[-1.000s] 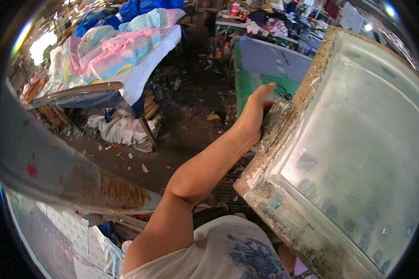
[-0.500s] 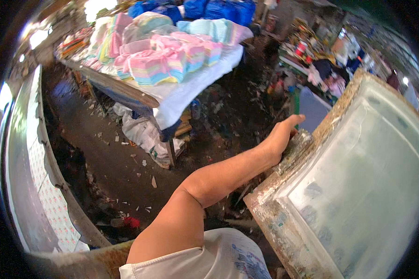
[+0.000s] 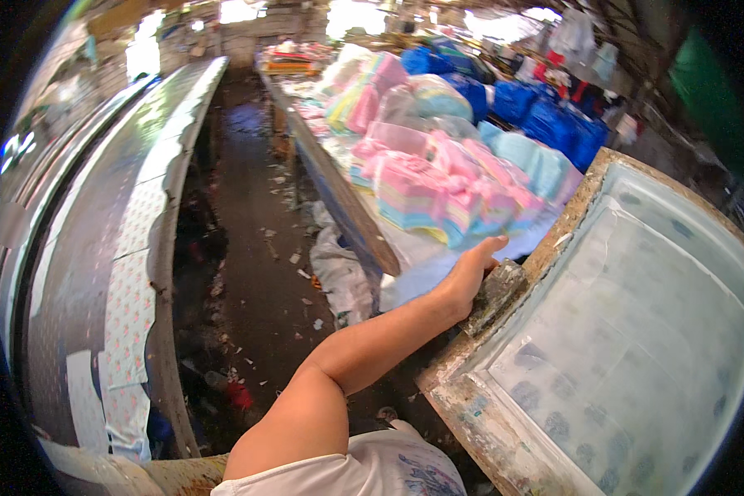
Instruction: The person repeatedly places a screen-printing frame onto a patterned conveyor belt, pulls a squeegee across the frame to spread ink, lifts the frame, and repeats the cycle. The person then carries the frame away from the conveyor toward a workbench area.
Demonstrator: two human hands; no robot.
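Observation:
A large wooden-framed printing screen (image 3: 620, 347) leans across the right side, its pale mesh marked with faint dark round patterns. The wood is worn and crusted with residue. Fixed to the frame's left side is a rough block (image 3: 498, 299), and my left hand (image 3: 469, 279) is closed around it. The thumb points up and forward along the block, while the other fingers are mostly hidden behind it. My right hand does not show; the screen's right part runs to the dark rim of the picture.
A table (image 3: 339, 182) ahead bears bundles of pastel striped cloth (image 3: 446, 186), with blue bags (image 3: 546, 124) behind. At left a long, low table carries printed white cloth strips (image 3: 132, 289). Between them runs a dark floor (image 3: 260, 240) with scraps; a white sack (image 3: 339, 277) lies under the cloth table.
My view has swung left, bringing the long table and aisle further in. The screen stays at the right with my left hand still on its block.

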